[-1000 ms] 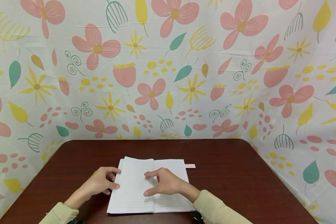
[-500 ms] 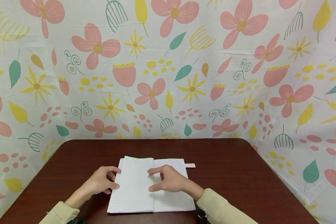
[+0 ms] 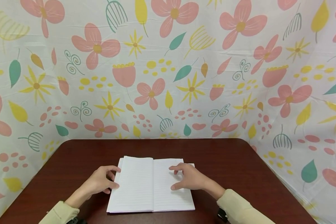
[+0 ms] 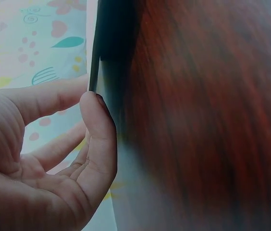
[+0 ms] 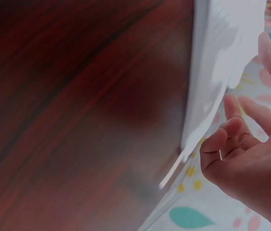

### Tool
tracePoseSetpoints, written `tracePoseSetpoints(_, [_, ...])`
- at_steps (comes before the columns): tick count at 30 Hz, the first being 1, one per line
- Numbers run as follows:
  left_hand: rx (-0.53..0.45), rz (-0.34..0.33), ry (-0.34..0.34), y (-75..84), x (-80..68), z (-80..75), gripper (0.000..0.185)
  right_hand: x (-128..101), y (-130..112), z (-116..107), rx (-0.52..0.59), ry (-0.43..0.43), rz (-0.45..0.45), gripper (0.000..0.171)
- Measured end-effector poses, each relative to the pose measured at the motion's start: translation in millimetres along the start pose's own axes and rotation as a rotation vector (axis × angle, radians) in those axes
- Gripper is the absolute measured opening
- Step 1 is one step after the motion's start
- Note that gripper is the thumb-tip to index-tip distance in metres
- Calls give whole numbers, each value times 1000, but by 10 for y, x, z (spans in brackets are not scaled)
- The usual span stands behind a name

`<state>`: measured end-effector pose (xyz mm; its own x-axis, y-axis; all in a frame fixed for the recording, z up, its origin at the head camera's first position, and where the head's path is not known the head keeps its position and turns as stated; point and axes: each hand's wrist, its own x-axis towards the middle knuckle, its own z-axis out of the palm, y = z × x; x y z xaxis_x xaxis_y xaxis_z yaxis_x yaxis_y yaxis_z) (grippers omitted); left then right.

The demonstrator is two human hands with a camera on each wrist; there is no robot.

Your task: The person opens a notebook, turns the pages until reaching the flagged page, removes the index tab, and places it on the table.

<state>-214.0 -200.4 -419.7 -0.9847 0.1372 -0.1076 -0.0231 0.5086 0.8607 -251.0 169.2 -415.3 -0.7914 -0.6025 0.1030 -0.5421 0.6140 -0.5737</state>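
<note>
An open lined notebook (image 3: 145,186) lies flat on the dark wooden table (image 3: 226,161). My left hand (image 3: 113,178) rests at the book's left edge, thumb and index finger touching the stacked page edges (image 4: 102,53); the thumb (image 4: 97,120) presses against that edge. On the outer part of the right page sits my right hand (image 3: 175,178), fingers spread and lightly curved, tips on the paper. In the right wrist view the pages (image 5: 222,57) lie beside the right hand (image 5: 241,139). A pale pink strip (image 3: 192,165) pokes out behind the right hand at the book's top right corner.
Floral-print cloth (image 3: 168,77) hangs round the table at the back and on both sides. The rounded table edge (image 3: 249,146) meets the cloth at the right. Both cream sleeves (image 3: 240,208) reach in from the near edge.
My right hand has slid to the right from the notebook's middle crease to the outer part of the right page, now covering most of the pink strip. The left hand has stayed put.
</note>
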Motion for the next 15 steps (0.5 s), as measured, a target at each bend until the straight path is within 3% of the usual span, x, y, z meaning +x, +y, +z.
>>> tracePoseSetpoints(8, [0, 16, -10, 4, 9, -11, 65, -186, 143, -139, -62, -49, 28, 80])
tracePoseSetpoints(15, [1, 7, -9, -9, 7, 3, 59, -276, 223, -188, -52, -98, 75, 82])
